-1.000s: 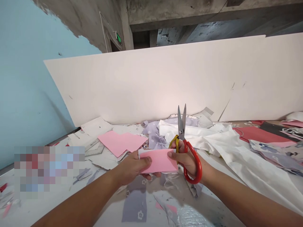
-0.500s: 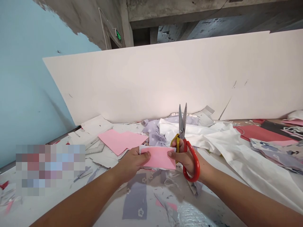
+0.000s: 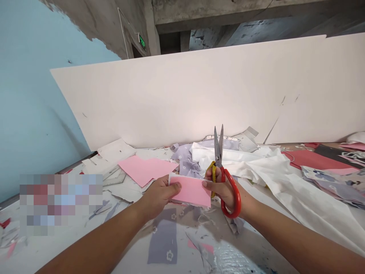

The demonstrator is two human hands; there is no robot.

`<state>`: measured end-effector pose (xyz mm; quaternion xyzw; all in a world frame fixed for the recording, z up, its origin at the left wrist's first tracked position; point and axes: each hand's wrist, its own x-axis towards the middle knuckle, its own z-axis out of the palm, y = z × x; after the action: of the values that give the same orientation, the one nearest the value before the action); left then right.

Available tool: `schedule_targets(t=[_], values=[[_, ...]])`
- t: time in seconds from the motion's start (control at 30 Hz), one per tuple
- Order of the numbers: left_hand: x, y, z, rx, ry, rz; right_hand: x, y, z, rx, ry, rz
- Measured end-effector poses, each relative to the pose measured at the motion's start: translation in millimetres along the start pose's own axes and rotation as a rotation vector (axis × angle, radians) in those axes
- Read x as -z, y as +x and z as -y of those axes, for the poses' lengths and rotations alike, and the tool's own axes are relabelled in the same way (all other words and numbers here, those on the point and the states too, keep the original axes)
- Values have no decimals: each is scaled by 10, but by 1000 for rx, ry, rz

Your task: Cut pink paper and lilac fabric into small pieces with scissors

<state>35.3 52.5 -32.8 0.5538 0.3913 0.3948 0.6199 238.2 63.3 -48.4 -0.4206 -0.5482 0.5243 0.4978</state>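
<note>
A small folded pink paper piece is held just above the table between both hands. My left hand pinches its left edge, thumb on top. My right hand pinches the right edge with the thumb while its fingers sit through the handles of red-and-yellow scissors. The scissor blades point straight up and stand slightly apart, clear of the paper.
A larger pink sheet lies behind my left hand. White cloth and lilac flowered fabric are heaped behind the hands. Scraps litter the white table. A tall white board walls off the back; red and dark sheets lie right.
Both hands and the pink piece have risen slightly and the piece tilted a little. The grip on paper and scissors is the same.
</note>
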Motion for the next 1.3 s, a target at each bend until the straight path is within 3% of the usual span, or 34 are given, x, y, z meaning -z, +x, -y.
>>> schedule_targets(t=[0.27, 0.4, 0.5, 0.6, 0.73, 0.83, 0.97, 1.07, 1.3], values=[[5, 8, 25, -4, -6, 4, -13, -19, 46, 16, -44, 15], [28, -7, 38, -45, 144, -25, -3, -4, 70, 0, -64, 125], [18, -10, 19, -13, 121, -9, 16, -6, 97, 15, -186, 177], [-9, -3, 8, 23, -46, -12, 11, -15, 96, 24, -211, 120], [-55, -9, 72, -58, -350, 72, -38, -14, 16, 21, -77, -36], [-104, -28, 147, -61, -416, 199, -80, -22, -48, 27, -5, -81], [-149, -40, 187, -117, -431, 233, -123, -65, -45, 30, -11, -108], [-140, -27, 144, -98, -394, 172, -133, -93, -3, 28, -70, -125], [-35, 47, 20, -32, -137, -164, -106, -93, 67, -18, -202, -109]])
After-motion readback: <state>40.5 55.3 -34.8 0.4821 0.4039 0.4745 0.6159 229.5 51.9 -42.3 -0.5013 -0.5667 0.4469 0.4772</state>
